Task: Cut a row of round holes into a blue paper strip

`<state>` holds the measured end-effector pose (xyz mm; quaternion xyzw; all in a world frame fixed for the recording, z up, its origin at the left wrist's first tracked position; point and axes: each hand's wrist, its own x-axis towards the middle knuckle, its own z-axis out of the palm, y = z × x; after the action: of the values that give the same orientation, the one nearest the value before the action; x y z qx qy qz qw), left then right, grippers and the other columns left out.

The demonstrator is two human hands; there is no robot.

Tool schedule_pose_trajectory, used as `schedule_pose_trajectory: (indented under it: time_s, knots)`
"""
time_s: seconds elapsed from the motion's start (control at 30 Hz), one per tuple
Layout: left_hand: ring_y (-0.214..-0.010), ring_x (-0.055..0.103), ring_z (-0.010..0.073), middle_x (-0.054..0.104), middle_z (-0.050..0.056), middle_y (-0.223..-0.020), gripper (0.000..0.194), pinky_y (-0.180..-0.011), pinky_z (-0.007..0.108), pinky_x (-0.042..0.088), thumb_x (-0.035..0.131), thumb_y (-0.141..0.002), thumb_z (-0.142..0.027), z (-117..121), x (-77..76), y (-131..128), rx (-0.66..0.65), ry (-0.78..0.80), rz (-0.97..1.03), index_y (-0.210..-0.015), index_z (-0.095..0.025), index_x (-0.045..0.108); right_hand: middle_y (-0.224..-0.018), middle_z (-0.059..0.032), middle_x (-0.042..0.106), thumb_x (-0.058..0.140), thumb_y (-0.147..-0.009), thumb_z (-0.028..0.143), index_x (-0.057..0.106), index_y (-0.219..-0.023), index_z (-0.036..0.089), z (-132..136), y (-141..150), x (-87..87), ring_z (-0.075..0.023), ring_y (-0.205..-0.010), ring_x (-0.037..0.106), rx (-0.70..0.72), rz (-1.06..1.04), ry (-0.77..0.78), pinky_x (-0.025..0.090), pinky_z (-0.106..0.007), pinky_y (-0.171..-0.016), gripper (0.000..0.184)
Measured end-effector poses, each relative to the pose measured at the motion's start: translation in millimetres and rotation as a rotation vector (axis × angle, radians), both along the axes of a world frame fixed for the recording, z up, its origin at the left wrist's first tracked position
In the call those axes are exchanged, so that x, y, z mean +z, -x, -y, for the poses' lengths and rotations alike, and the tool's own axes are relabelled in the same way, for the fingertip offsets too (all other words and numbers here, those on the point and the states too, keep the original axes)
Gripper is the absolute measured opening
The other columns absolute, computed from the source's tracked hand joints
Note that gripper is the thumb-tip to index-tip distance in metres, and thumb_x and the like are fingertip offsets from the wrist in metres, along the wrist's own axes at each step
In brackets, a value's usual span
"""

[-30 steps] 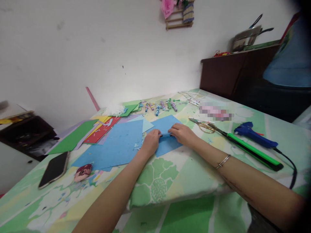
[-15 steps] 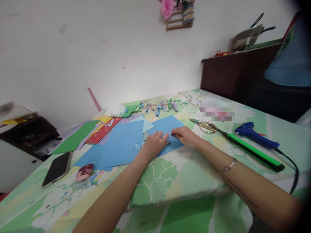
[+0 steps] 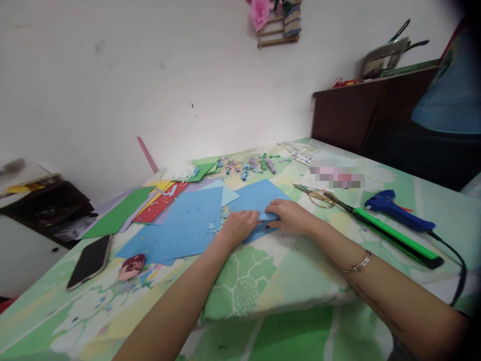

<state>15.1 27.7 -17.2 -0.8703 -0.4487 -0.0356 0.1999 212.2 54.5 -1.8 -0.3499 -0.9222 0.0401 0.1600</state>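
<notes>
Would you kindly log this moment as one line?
left hand: fingers on small blue sheet | right hand: fingers on same sheet | sheet: part raised between hands | scissors, glue gun: right of hands | phone: left

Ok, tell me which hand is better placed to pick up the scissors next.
Probably the right: the right hand is nearer the scissors, which lie beyond it on that side. The left hand would likely have to reach past it. Both are at the blue paper.
</notes>
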Motion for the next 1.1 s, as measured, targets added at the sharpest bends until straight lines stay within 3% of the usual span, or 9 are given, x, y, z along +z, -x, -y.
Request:
schedule_pose_trajectory:
  time_s: [0.17, 0.3, 0.47, 0.57, 0.73, 0.97, 1.1]
  knots:
    - [-0.074, 0.059, 0.0170, 0.062, 0.005, -0.082, 0.037, -0.061, 0.027, 0.044, 0.037, -0.092, -0.047, 2, 0.7, 5, -0.025, -0.006, 0.072, -0.098, -0.015, 0.054, -0.088, -0.0074, 0.064, 0.060, -0.080, 0.028, 0.065, -0.096, 0.018, 0, -1, 0.7, -0.0186, -0.080, 0.059, 0.031, 0.019, 0.004, 0.035, -0.025, -0.065, 0.019]
    - [-0.090, 0.057, 0.0203, 0.062, 0.007, -0.093, 0.036, -0.072, 0.029, 0.043, 0.036, -0.093, -0.044, 4, 6.8, 7, -0.069, -0.023, 0.122, -0.114, -0.019, 0.050, -0.089, -0.0071, 0.066, 0.052, -0.086, 0.030, 0.062, -0.109, 0.019, -1, -4, 3.0, -0.0193, -0.081, 0.061, 0.052, 0.017, 0.012, 0.037, -0.025, -0.066, 0.027]
    - [-0.080, 0.060, 0.0196, 0.063, 0.009, -0.088, 0.040, -0.066, 0.028, 0.044, 0.036, -0.093, -0.044, 4, 8.0, 8, -0.056, -0.007, 0.143, -0.119, -0.017, 0.049, -0.101, -0.0088, 0.067, 0.047, -0.090, 0.028, 0.054, -0.123, 0.021, 1, -2, 5.4, -0.0202, -0.089, 0.061, 0.049, 0.014, 0.001, 0.039, -0.026, -0.071, 0.035]
    - [-0.073, 0.060, 0.0182, 0.063, 0.008, -0.084, 0.039, -0.060, 0.027, 0.043, 0.034, -0.094, -0.044, 4, 7.0, 10, -0.036, 0.022, 0.139, -0.111, -0.016, 0.054, -0.101, -0.0101, 0.067, 0.046, -0.090, 0.026, 0.057, -0.118, 0.019, 4, 0, 6.2, -0.0212, -0.089, 0.061, 0.037, 0.036, -0.021, 0.039, -0.026, -0.070, 0.031]
    - [-0.065, 0.057, 0.0123, 0.059, 0.001, -0.075, 0.027, -0.062, 0.028, 0.048, 0.042, -0.094, -0.034, 5, 6.3, 10, 0.008, 0.090, 0.145, -0.090, -0.013, 0.058, -0.086, -0.0067, 0.068, 0.043, -0.085, 0.011, 0.064, -0.099, 0.019, 5, 4, 5.3, -0.0176, -0.079, 0.061, 0.039, 0.092, -0.043, 0.034, -0.024, -0.063, 0.026]
    - [-0.083, 0.060, 0.0150, 0.061, 0.004, -0.093, 0.019, -0.073, 0.033, 0.051, 0.049, -0.091, -0.027, 8, 6.0, -1, 0.013, 0.171, 0.227, -0.100, -0.014, 0.057, -0.083, -0.0057, 0.068, 0.048, -0.075, 0.004, 0.063, -0.092, 0.020, 5, 7, 1.3, -0.0170, -0.074, 0.060, -0.020, 0.154, -0.085, 0.026, -0.025, -0.055, 0.027]
    - [-0.079, 0.060, 0.0140, 0.061, 0.004, -0.090, 0.019, -0.071, 0.032, 0.051, 0.050, -0.090, -0.029, 7, 3.1, -4, 0.064, 0.215, 0.257, -0.100, -0.014, 0.058, -0.083, -0.0062, 0.068, 0.049, -0.074, 0.006, 0.062, -0.090, 0.020, 11, 13, 0.7, -0.0181, -0.073, 0.060, -0.062, 0.179, -0.113, 0.021, -0.027, -0.052, 0.026]
